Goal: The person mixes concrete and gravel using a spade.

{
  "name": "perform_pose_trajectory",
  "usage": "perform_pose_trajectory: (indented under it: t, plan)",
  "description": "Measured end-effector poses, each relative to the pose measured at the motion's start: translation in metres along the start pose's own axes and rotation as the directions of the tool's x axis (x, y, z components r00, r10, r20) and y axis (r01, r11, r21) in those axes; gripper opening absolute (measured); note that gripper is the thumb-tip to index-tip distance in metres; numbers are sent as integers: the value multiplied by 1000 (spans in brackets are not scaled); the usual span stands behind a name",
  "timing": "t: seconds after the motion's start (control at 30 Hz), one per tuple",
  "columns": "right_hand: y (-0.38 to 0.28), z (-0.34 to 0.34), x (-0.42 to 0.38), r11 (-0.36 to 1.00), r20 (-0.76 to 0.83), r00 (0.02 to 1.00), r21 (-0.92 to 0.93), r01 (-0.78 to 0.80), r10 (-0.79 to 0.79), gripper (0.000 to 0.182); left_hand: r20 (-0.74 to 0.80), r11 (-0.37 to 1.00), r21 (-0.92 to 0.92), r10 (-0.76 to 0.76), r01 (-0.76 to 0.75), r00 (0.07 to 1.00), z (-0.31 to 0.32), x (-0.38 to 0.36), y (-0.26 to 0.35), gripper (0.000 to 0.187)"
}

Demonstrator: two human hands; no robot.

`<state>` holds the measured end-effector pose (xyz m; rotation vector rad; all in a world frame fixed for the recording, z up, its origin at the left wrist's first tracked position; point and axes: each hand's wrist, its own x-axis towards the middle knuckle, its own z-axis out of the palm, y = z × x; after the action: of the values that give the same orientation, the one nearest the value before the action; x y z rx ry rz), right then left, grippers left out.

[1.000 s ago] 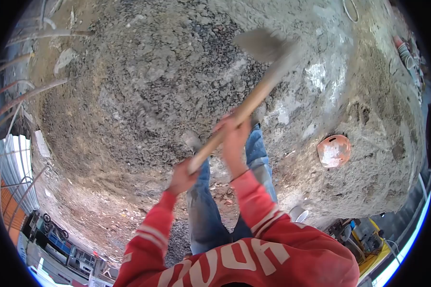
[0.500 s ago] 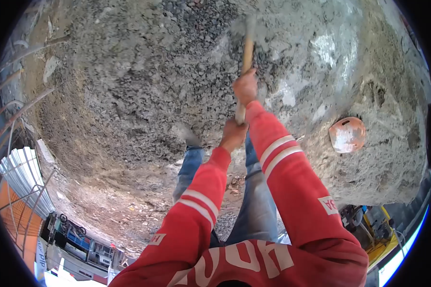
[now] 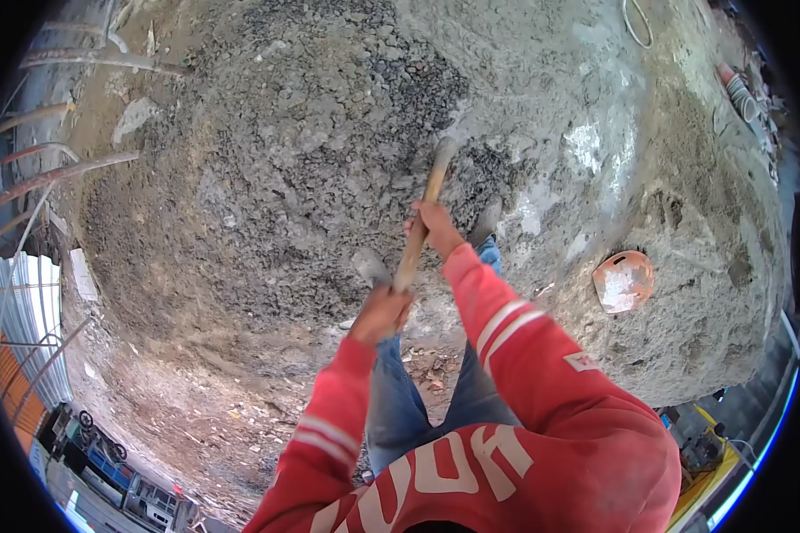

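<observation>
A shovel (image 3: 420, 222) with a pale wooden handle slants up and away from me; its blade is buried in, or hidden by, the grey gravel mix (image 3: 320, 195). My left hand (image 3: 382, 313) is closed round the near end of the handle. Farther up, toward the metal socket, my right hand (image 3: 433, 226) wraps the same handle. My dusty shoes (image 3: 371, 266) stand in the mix on either side of the handle's lower half.
To the right lies a cement-smeared orange plastic piece (image 3: 624, 282) with a slot. Bent rebar (image 3: 80, 173) juts in at left, above a corrugated metal sheet (image 3: 31, 306). Stacked buckets (image 3: 742, 99) lie at far right, and a pale loop (image 3: 638, 25) at the top.
Both hands have drawn the shovel back toward my body and to the left, its socket now lower in view. My right shoe has come into sight and the view has shifted.
</observation>
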<state>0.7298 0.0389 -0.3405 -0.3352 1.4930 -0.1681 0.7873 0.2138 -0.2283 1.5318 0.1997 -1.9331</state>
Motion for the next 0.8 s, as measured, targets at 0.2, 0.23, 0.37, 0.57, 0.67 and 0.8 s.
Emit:
perform_pose_trajectory:
  t: [0.2, 0.23, 0.37, 0.57, 0.67, 0.8]
  plan:
    - [133, 85, -130, 980, 76, 997, 195, -45, 31, 5, -297, 699, 715, 309, -4, 904, -98, -177, -63, 25]
    - [154, 93, -146, 961, 127, 988, 250, -118, 89, 2, -335, 656, 753, 317, 51, 887, -108, -195, -66, 25]
    - [172, 101, -182, 900, 214, 973, 401, -171, 90, 5, -463, 569, 769, 179, 292, 868, -135, -209, -83, 24]
    - [21, -22, -113, 914, -57, 937, 211, 348, -343, 4, -49, 689, 696, 328, -203, 943, -2, -46, -39, 49]
    - [-78, -92, -39, 745, -140, 736, -29, 666, -663, 30, 61, 602, 695, 495, -393, 867, 93, 84, -17, 51]
    - [-141, -177, 109, 469, -202, 506, -740, 483, -838, 47, 71, 734, 471, 522, -489, 850, 187, 231, 18, 34]
